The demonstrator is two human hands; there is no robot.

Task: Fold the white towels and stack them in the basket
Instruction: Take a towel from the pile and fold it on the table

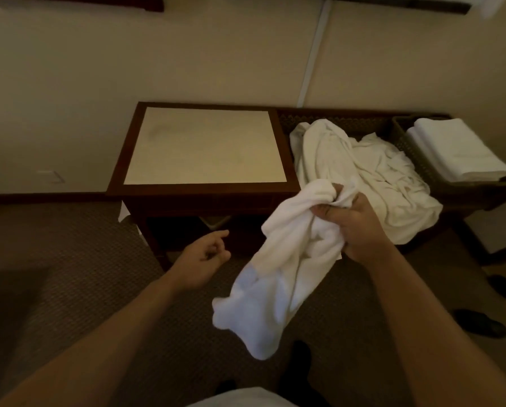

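Your right hand grasps a crumpled towel near its top, fingers curled into the cloth; the towel hangs down in soft, thick folds over the carpet, and its lower end blurs so you cannot make out the hem. Your left hand holds nothing, fingers loosely curled, apart from the towel and low in front of the desk.

The desk has a dark wooden frame around a pale, smooth, square top. Just right of it a heap of rumpled white towels fills a dark woven basket and spills over its near edge, hiding most of the weave; only the far rim shows. Further right, a second basket of the same lattice weave holds a flat stack of folded towels, neat and rectangular. What the baskets stand on is mostly hidden.

The carpet shows a fine dotted pattern. Dark shoes lie at the right edge, dim and hard to read.
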